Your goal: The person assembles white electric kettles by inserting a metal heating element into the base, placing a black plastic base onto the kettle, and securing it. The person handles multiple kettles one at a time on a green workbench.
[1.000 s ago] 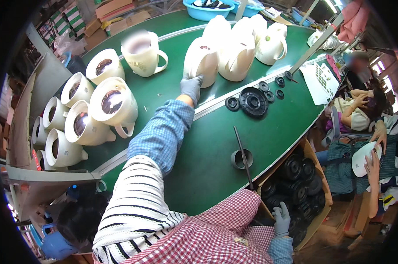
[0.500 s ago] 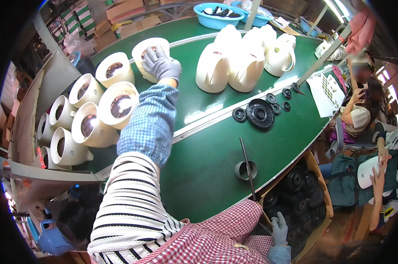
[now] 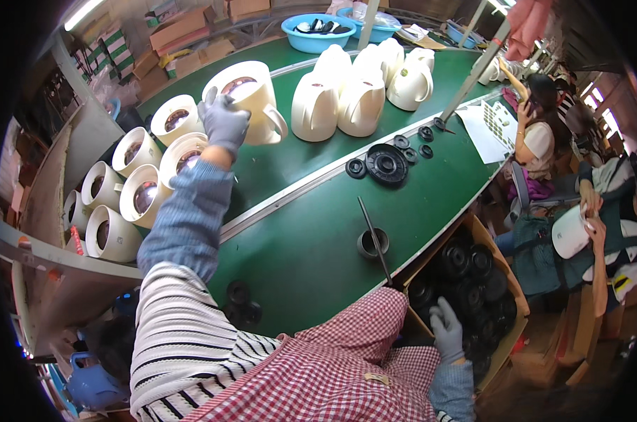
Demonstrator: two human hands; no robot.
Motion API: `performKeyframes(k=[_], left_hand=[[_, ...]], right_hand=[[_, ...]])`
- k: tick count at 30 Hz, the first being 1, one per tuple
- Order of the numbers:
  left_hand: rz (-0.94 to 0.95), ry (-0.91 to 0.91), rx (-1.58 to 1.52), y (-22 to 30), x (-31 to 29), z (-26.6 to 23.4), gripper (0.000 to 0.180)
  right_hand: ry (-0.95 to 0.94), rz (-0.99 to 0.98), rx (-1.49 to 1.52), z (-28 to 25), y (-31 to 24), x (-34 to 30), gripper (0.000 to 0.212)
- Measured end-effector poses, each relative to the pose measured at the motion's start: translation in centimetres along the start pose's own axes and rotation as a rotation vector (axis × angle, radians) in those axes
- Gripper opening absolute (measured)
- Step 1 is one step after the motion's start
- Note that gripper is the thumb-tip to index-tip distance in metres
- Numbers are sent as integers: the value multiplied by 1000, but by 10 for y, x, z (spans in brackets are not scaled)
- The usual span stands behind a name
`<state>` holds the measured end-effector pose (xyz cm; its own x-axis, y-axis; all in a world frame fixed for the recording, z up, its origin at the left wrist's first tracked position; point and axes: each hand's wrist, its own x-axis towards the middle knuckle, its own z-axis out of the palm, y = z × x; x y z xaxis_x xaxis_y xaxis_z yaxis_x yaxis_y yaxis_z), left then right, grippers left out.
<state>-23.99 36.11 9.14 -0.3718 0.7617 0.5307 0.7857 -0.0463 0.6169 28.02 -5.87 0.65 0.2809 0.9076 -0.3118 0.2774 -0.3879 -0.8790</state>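
My left hand (image 3: pixel 224 126), grey glove, is at the left part of the bench (image 3: pixel 297 246), fingers curled over the near left rim of a cream jug (image 3: pixel 264 116); it has hold of that rim. Jug is mouth up, shiny dark lining showing, handle out to the right. Can't tell if its base touches the bench. Other jugs (image 3: pixel 125 240), mouths showing, are bunched left of my hand, one just beside my wrist. Right of the held jug, well apart, a group of cream shells (image 3: pixel 311 116) stands close together.

My right hand (image 3: pixel 446 327), also gloved, is low at near right, half open, thumb and fingers apart, nothing seen in it. It's at the left side of a carton (image 3: pixel 513 336) full of black lids (image 3: pixel 480 260); can't tell if it touches any.

Mid-bench: big black disc (image 3: pixel 387 166), small discs (image 3: pixel 356 168) around it. Nearer: grey ring (image 3: pixel 366 250), dark rod (image 3: pixel 366 216) slanting across it. White sheet (image 3: pixel 475 137) at right, blue basin (image 3: pixel 308 43) at far side.
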Motion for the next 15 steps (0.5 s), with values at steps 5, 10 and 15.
performKeyframes(k=[5, 10, 15], left_hand=[[457, -358, -585, 89, -106, -128, 39], [693, -762, -705, 154, -236, -171, 42], [802, -1004, -982, 185, -333, -152, 54]], right_hand=[[-229, -375, 121, 30, -125, 13, 71], [-405, -405, 307, 40, -184, -8, 73], [-318, -73, 377, -22, -124, -76, 53]])
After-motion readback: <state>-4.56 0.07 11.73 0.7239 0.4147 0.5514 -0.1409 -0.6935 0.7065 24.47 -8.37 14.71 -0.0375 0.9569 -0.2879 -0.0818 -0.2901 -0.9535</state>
